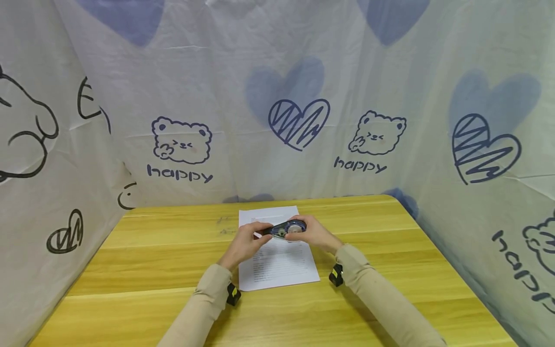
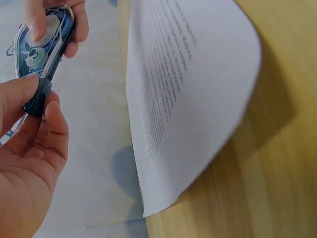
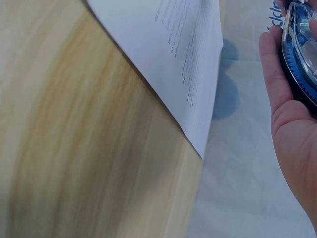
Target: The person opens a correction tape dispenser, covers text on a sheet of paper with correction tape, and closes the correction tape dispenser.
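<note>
Both hands hold a correction tape dispenser (image 1: pixel 282 230) above a printed sheet of paper (image 1: pixel 277 270). Its clear blue-tinted case shows a white reel and a small green gear in the left wrist view. My left hand (image 1: pixel 244 245) pinches the dark cap (image 2: pixel 37 99) at the narrow end between thumb and fingers. The wide, rounded end is gripped by my right hand (image 1: pixel 315 234), thumb on the reel side and fingers behind. In the right wrist view, the blue toothed case (image 3: pixel 298 59) lies against the right hand's fingers, partly cut off by the frame edge.
The paper lies on a yellow wood-grain table (image 1: pixel 173 260), its near edge between the two forearms. Black devices with yellow marks sit at both wrists. White cloth (image 1: pixel 234 159) printed with hearts and bears hangs behind the table and at both sides.
</note>
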A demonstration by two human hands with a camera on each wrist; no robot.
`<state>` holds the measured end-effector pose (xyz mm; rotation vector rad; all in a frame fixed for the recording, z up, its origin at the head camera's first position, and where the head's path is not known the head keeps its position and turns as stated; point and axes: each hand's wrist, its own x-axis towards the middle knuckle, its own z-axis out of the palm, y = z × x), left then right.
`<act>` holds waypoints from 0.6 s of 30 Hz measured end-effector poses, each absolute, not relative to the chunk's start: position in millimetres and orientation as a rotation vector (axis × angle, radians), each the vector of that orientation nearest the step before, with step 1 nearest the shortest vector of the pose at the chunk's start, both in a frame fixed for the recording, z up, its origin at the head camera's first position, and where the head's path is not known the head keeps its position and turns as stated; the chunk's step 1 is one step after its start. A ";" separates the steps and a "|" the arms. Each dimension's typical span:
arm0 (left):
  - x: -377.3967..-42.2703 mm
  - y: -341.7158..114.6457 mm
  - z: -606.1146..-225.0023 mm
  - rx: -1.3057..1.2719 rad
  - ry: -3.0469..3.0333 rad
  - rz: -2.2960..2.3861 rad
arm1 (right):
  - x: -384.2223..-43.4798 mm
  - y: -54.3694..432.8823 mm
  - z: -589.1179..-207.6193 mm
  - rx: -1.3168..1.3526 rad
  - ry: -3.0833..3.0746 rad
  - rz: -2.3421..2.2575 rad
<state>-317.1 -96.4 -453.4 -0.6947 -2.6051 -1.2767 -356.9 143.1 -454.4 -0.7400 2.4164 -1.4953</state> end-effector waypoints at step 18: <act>-316.3 -98.3 -456.1 -0.682 -2.675 -1.288 | -354.2 134.5 -456.5 -0.751 2.425 -1.458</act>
